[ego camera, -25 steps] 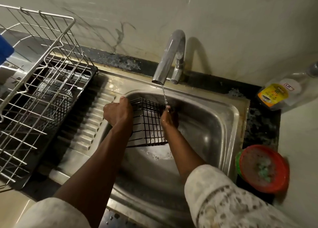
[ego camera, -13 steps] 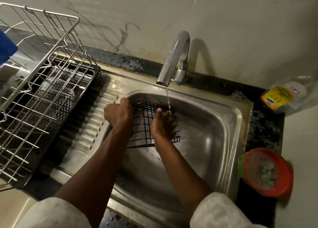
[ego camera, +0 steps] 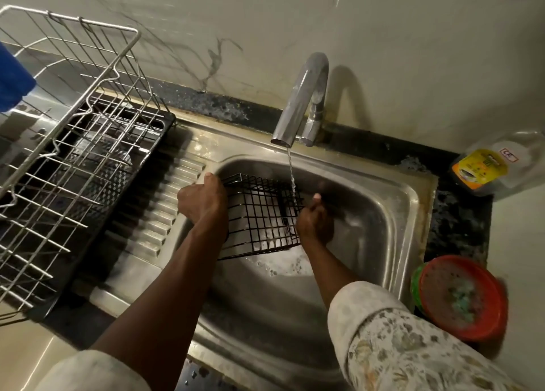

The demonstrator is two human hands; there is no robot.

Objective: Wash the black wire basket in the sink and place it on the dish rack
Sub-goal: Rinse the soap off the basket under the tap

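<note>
Lying tilted on its side in the sink (ego camera: 383, 213), toward the basin's 10 o'clock, the black wire basket (ego camera: 259, 216) showed a square grid under the faucet (ego camera: 300, 101). The left hand (ego camera: 202, 200) gripped its 9 o'clock rim. The right hand (ego camera: 314, 221) curled at its 3 o'clock edge; blur hid whether it gripped. Suds muddled the lower wires.

Dark speckled stone counter (ego camera: 460, 225), stainless steel sink (ego camera: 413, 190) set into it, silver wire dish rack (ego camera: 59, 160) on black tray (ego camera: 165, 125) at left, red plastic bowl (ego camera: 463, 299) and yellow-labelled clear bottle (ego camera: 483, 169) at right
</note>
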